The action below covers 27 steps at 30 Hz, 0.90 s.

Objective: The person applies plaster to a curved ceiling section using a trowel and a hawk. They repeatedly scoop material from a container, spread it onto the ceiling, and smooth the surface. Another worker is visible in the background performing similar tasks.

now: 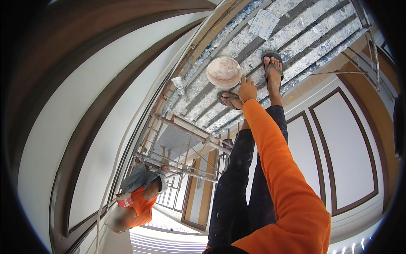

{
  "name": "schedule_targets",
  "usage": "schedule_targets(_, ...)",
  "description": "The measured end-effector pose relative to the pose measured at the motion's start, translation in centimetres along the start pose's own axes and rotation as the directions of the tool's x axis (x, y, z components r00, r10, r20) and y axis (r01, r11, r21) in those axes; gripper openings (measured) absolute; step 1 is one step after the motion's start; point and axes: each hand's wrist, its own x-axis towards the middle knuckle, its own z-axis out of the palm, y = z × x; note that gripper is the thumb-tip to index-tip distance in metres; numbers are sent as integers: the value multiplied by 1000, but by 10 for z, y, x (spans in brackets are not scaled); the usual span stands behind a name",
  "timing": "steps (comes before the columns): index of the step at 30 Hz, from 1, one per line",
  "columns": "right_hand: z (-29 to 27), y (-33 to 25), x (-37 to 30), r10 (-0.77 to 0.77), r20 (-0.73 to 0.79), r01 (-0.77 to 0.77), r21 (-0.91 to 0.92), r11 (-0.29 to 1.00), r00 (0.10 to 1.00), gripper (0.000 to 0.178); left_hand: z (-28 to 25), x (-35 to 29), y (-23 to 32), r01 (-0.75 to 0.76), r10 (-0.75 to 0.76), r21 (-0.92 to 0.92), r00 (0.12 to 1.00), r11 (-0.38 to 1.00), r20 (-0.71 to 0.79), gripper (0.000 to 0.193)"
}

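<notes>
Head view, nearest me: my bright orange long sleeve point(281, 158) comes up from the lower edge, past my dark, paint-specked trousers point(230, 182). It ends at my bare right hand point(248, 89), whose fingers are bent at the right side of a round, whitish, paint-smeared bucket point(224, 70). I cannot tell whether they grasp its edge or only lie against it. My left hand is out of view, so I cannot tell its grip.

The bucket sits ahead of my left foot, on a slatted platform point(311, 38) splashed with white and blue paint. My feet, in dark flip-flops point(277, 55), stand on the same slats. Farther along lies a white sheet with blue print point(264, 24); to the left is a small pale object point(179, 86), too unclear to name.

Beyond the platform are rusty, paint-stained scaffold tubes point(186, 131) and white wall panels with dark brown frames point(344, 148). At lower left, a co-worker in an orange top point(143, 206) holds a red-and-white container point(124, 200).
</notes>
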Motion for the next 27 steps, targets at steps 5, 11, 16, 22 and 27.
schedule_targets(5, -8, 23, -6, 121, 164, -174, 363, 915, 979, 48, -1, -4, 33, 78, -107, 286, 990, 955, 87, 24)
schedule_targets(11, -91, 50, -18, -31, 242, -237, 965, 111, 970, 40, -30, 4, 69, 68, -147, 328, 964, 942, 221, 31)
schedule_targets(16, -200, 23, -41, -155, 100, -121, 983, -135, 983, 37, -32, 5, 72, 9, -148, 367, 924, 930, 351, 38)
schedule_targets(22, -245, 1, -52, -152, -190, 225, 939, 261, 970, 34, -21, -9, 71, 9, -142, 351, 924, 936, 355, 40)
schedule_targets(27, -208, -1, -48, -108, -312, 306, 701, 644, 944, 34, -37, 1, 96, 41, -221, 420, 893, 907, 391, 49)
